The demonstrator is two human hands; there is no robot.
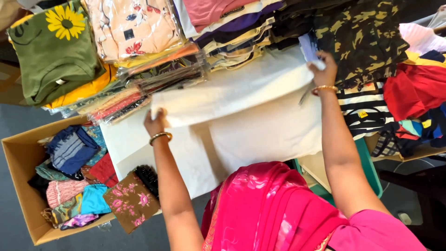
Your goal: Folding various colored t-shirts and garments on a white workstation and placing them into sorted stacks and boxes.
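Both hands are pinching the same cream cloth (241, 100), a smooth flat rectangle stretched over the table's middle. Left hand (154, 123) is clenched on its 9 o'clock corner, right hand (325, 72) closed on the 2 o'clock corner. Crinkly plastic-wrapped garments (139, 28) are stacked at 11 o'clock, and a cardboard box (21, 162) of soft bundled clothes sits at 8.

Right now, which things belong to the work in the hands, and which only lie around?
In hand:
- white cloth
- left hand
- right hand

Lying about:
- cardboard box
- green sunflower shirt
- camouflage garment
- packaged clothes
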